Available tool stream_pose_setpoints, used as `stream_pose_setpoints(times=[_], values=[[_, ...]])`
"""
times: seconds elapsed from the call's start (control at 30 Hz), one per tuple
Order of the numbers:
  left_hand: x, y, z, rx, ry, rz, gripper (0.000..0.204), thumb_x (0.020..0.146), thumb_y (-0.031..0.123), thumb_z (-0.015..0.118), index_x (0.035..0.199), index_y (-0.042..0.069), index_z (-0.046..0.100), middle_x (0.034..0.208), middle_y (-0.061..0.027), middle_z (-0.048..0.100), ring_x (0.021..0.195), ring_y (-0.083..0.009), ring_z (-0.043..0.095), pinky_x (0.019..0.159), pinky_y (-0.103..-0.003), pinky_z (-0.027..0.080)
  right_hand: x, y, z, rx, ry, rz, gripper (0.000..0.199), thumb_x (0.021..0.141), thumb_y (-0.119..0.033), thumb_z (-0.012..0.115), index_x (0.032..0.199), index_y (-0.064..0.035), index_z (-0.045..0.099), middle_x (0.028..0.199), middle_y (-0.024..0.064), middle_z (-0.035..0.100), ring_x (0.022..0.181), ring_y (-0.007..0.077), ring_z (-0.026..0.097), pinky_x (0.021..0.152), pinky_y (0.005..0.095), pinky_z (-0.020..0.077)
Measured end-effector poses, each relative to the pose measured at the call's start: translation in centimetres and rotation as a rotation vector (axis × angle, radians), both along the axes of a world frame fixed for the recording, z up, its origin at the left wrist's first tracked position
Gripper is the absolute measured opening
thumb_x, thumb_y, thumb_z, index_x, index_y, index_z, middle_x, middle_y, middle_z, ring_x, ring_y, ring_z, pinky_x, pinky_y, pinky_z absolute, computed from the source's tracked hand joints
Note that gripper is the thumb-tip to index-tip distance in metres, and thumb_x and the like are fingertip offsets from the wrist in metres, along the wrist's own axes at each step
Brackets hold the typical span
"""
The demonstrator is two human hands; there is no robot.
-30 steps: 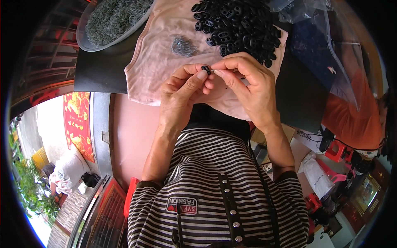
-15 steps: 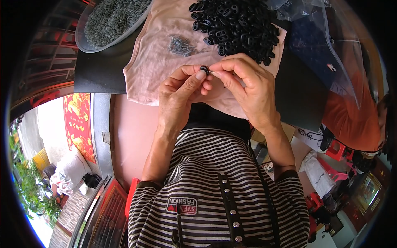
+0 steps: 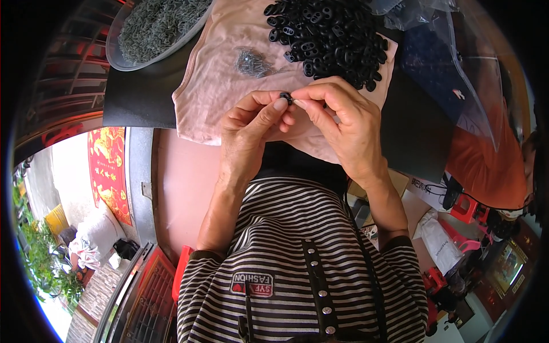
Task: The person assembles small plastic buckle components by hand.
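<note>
Between the thumb and forefinger of my left hand (image 3: 245, 126) is a small black plastic cord lock (image 3: 285, 97). My right hand (image 3: 353, 123) meets it from the right, thumb and forefinger pinched together at its edge. Whatever those fingertips hold is too small to name. Both hands are over the near part of a pale pink cloth (image 3: 200, 108). Beyond them lies a heap of similar black cord locks (image 3: 329, 43) with oval holes. A small pile of thin silvery pieces (image 3: 251, 62), perhaps springs, rests on the cloth left of the heap.
A clear plastic bowl (image 3: 113, 48) full of small grey pieces stands at the far left of the dark table (image 3: 137, 100). Clear plastic bags (image 3: 474, 74) lie at the right. Another person's orange sleeve (image 3: 486, 166) shows at the right edge.
Almost nothing differs. Both hands keep their pinch at the black cord lock, which has shifted very slightly to the right; the view has tilted a little.
</note>
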State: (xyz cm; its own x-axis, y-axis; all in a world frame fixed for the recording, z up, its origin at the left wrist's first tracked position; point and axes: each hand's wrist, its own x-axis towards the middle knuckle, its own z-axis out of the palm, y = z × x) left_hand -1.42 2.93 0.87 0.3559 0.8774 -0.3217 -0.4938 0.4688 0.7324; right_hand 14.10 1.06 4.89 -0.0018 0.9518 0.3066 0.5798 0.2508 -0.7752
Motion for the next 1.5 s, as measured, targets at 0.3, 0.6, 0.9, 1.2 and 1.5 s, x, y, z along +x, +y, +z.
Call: stream_pose_setpoints(times=[0.3, 0.6, 0.9, 1.2, 1.5], values=[[0.1, 0.0, 0.0, 0.050, 0.065, 0.003, 0.014, 0.088, 0.007, 0.060, 0.097, -0.004, 0.061, 0.083, -0.0080, 0.064, 0.070, -0.0104, 0.059, 0.067, -0.021, 0.049, -0.4, 0.0, -0.4, 0.072, -0.110, -0.019, 0.012, 0.075, 0.000, 0.065, 0.085, -0.0031, 0.060, 0.080, 0.0069, 0.060, 0.073, 0.0242, 0.061, 0.061, 0.0304, 0.0503], [0.6, 0.8, 0.7, -0.027, -0.063, -0.009, 0.013, 0.089, 0.009, 0.059, 0.094, -0.002, 0.062, 0.081, -0.0071, 0.064, 0.069, -0.0095, 0.058, 0.066, -0.020, 0.048, -0.2, 0.0, -0.2, -0.184, 0.392, -0.009, 0.013, 0.084, 0.001, 0.060, 0.096, 0.0004, 0.063, 0.091, 0.0044, 0.062, 0.072, 0.0061, 0.058, 0.061, 0.0182, 0.0488], [0.5, 0.6, 0.8, 0.009, -0.039, -0.033, 0.013, 0.089, 0.008, 0.058, 0.096, -0.003, 0.061, 0.084, -0.0081, 0.065, 0.070, -0.0099, 0.059, 0.066, -0.021, 0.048, 0.1, 0.0, -0.9, -0.146, 0.438, -0.002, 0.009, 0.084, 0.000, 0.061, 0.093, 0.0009, 0.060, 0.082, 0.0050, 0.063, 0.071, 0.0092, 0.061, 0.062, 0.0204, 0.0504], [0.2, 0.2, 0.7, 0.021, 0.075, -0.075, 0.014, 0.087, 0.007, 0.061, 0.096, -0.004, 0.062, 0.083, -0.0093, 0.066, 0.068, -0.0110, 0.060, 0.064, -0.022, 0.050, 0.0, -0.9, -0.9, 0.044, 0.084, -0.035, 0.011, 0.079, 0.001, 0.064, 0.089, -0.0021, 0.061, 0.078, 0.0079, 0.063, 0.069, 0.0174, 0.064, 0.059, 0.0264, 0.0501], [0.5, -0.6, 0.2, 0.007, 0.070, -0.129, 0.014, 0.087, 0.008, 0.061, 0.096, -0.004, 0.061, 0.081, -0.0082, 0.065, 0.069, -0.0112, 0.060, 0.062, -0.022, 0.049, 0.3, -2.4, -1.9, -0.091, 0.327, -0.043, 0.010, 0.081, 0.003, 0.062, 0.091, 0.0002, 0.061, 0.082, 0.0078, 0.065, 0.072, 0.0144, 0.066, 0.062, 0.0235, 0.0533]])
